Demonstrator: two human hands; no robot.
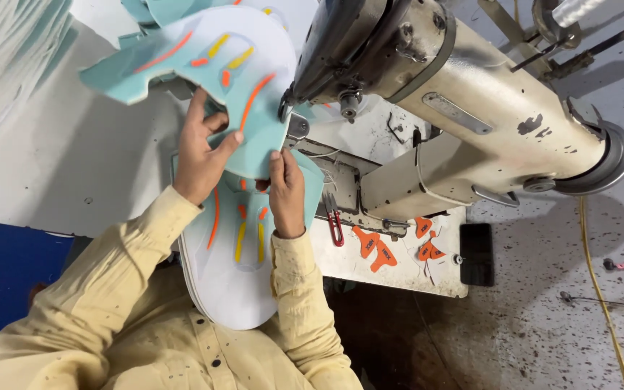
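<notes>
teal shoe piece sits under the sewing machine needle, left hand pinching its edge, right hand pressing it flat; stitching seems underway, and next calls for steady feeding over the stack at the table edge.

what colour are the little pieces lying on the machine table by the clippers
Orange, best seen in the head view: small orange pieces beside the red-handled clippers.

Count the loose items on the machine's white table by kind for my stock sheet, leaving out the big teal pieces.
Small orange triangular tag pieces: 4
Red-handled thread snips: 1
Flat black rectangular slab: 1
Total: 6
The left hand and right hand both hold the teal piece at the needle.
</notes>
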